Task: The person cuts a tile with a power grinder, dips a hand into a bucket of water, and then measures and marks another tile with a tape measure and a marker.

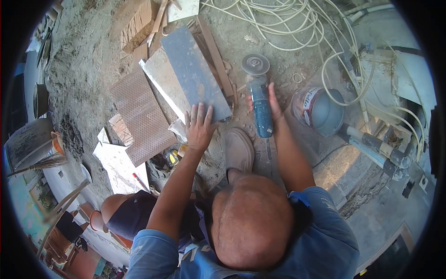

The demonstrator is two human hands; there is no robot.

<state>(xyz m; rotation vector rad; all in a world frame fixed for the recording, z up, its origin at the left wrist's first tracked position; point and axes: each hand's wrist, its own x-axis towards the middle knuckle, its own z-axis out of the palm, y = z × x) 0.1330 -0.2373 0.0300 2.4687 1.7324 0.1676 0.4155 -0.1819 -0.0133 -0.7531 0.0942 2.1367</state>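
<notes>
My left hand (pixel 200 125) lies with fingers spread on the near end of a dark grey slab (pixel 193 67), which rests over a paler slab (pixel 162 76). In my right hand (pixel 274 104) is a blue angle grinder (pixel 261 107), its body upright in the view and its round disc (pixel 255 64) at the far end. The fingers wrap round the grinder's body, partly hidden beneath it. The disc stands apart from the slab, to its right. Whether the disc is spinning cannot be told.
A bucket (pixel 325 110) stands right of the grinder, near grey pipes (pixel 376 149). Coiled pale hose (pixel 297 28) lies at the top. Textured brown tiles (pixel 144 116), a white sheet (pixel 118 169) and wood strips (pixel 216 56) lie leftward and beyond. My shoe (pixel 239 151) is between my arms.
</notes>
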